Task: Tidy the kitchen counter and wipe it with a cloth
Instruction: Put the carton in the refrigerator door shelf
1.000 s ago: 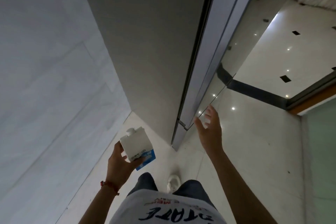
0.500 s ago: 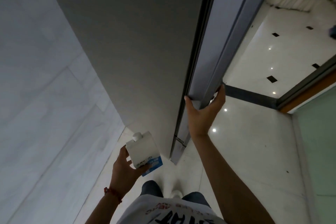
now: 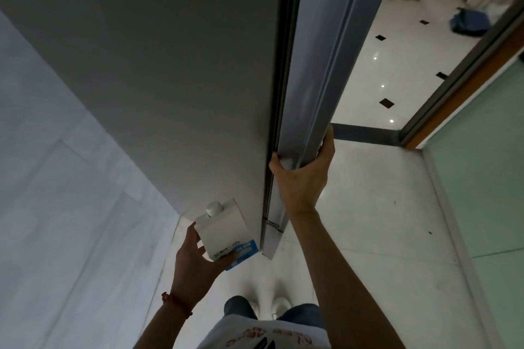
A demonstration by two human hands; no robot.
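On the far left runs a pale marble wall (image 3: 65, 178), and beside it a tall grey panel (image 3: 170, 65), likely a fridge side. Low and near, the left hand (image 3: 195, 261) grips a carton (image 3: 224, 232), white with a blue band and a round cap on top, fingers curled under its base and thumb on its side; the carton is held in the air just left of the panel's edge, nowhere near a counter, which is out of sight. To the right, the door (image 3: 317, 79) stands slightly ajar from the panel, and the right hand (image 3: 302, 176) is clamped on its edge, thumb on the near face and fingers wrapped round the far side. Further right lies a glossy tiled floor (image 3: 382, 221), with a blue bundle (image 3: 469, 22) far off. The step in hand looks like putting the carton away as part of the tidying. The next move probably calls for swinging the door wide, then finding a shelf where the carton can stand upright.
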